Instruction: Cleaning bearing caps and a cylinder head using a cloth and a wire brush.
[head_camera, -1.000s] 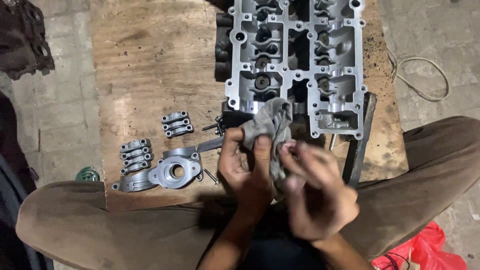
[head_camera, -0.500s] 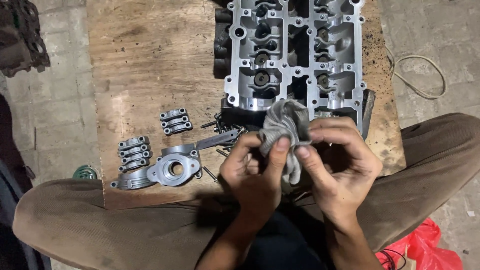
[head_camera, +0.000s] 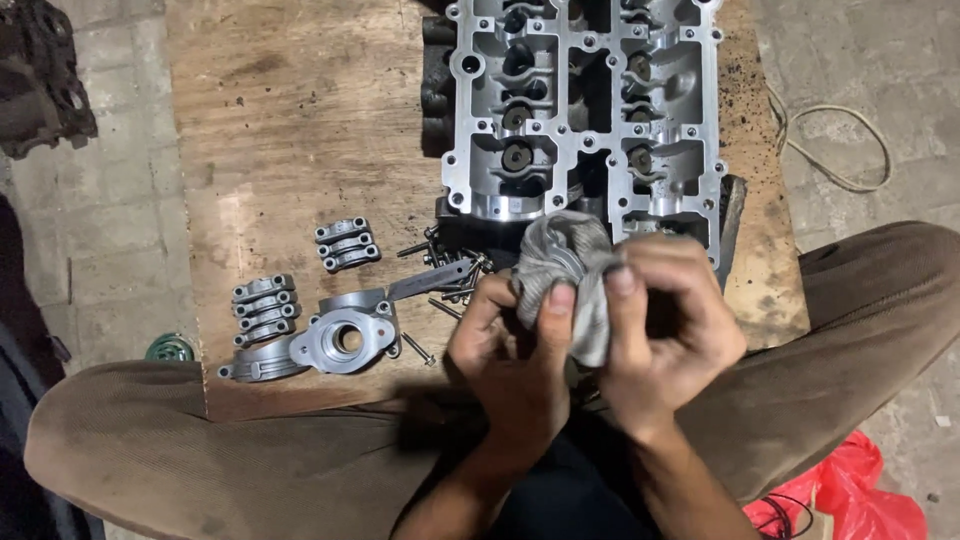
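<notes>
Both hands, the left hand (head_camera: 510, 350) and right hand (head_camera: 665, 335), are pinching a soft grey rag (head_camera: 565, 265) closed-fisted above the board's (head_camera: 300, 130) near edge, beside the cylinder head (head_camera: 585, 110). Limp and light, the rag is likely gathering best by its bunched folds.

A red plastic bag (head_camera: 868, 490) is the only thing here that could count as a package. It lies crumpled on the floor at the lower right corner of the view, just beside the person's right knee (head_camera: 850, 330) and a little below it. It is a plain bright red — glossy and creased, with no clear shape. A thin dark cord lies against its left edge. No labels, signs or screens show anywhere in view.
</notes>
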